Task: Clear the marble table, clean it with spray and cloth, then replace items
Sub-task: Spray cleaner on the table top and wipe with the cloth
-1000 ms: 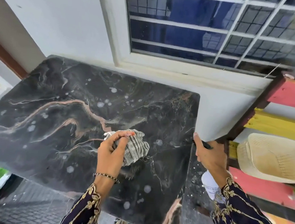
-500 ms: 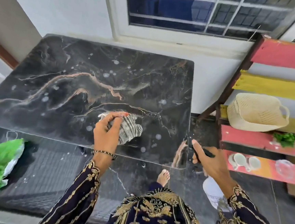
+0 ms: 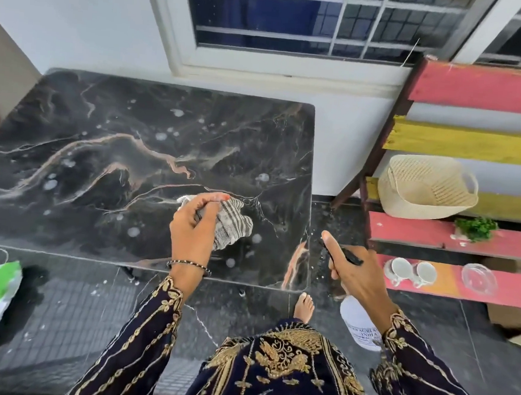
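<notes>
Gripping a bunched-up striped cloth (image 3: pixel 233 226), the left hand (image 3: pixel 193 226) has it down on the marble table (image 3: pixel 99 151) near the front right corner, with white spray spots dotted all over the dark top. The right hand (image 3: pixel 354 276) is wrapped round the spray bottle (image 3: pixel 358 327), just off the table's right edge. A basket (image 3: pixel 427 188), two cups (image 3: pixel 401 269) and a glass bowl (image 3: pixel 479 278) sit on the painted shelf (image 3: pixel 483 86) to the right.
</notes>
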